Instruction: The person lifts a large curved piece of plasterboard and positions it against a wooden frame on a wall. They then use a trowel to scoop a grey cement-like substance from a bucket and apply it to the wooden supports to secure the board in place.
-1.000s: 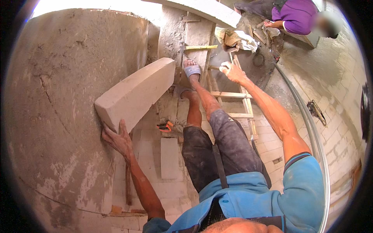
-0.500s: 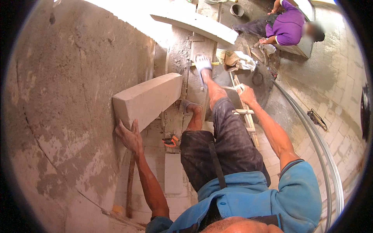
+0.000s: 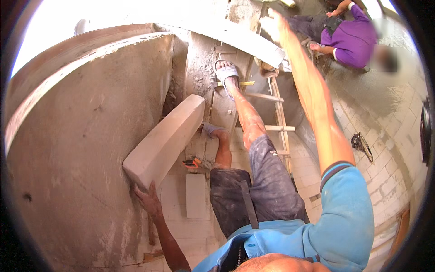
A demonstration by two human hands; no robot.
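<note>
A long pale concrete block (image 3: 165, 140) leans slantwise beside the rough wall on my left. My left hand (image 3: 148, 199) holds its near lower end, thumb and fingers pressed against it. With the arm stretched far forward, my right hand (image 3: 274, 28) is raised near the end of a second long pale slab (image 3: 235, 36). Its fingers look extended, though glare washes out their detail, and I see nothing held in it. Below that forearm stands a wooden ladder (image 3: 282, 111), apart from the hand. My sandalled feet are on or near the dusty boards (image 3: 226, 106).
At the upper right sits a person in a purple shirt (image 3: 349, 38). Orange-handled pliers (image 3: 192, 162) lie near a pale flat block (image 3: 195, 195) below my left side. The plastered wall (image 3: 90, 136) fills the left. A dark tool with a cord (image 3: 361, 144) lies at right.
My right hand has let go of the ladder and swung up and forward. The block in my left hand appears lower and more steeply slanted; the whole view has also shifted.
</note>
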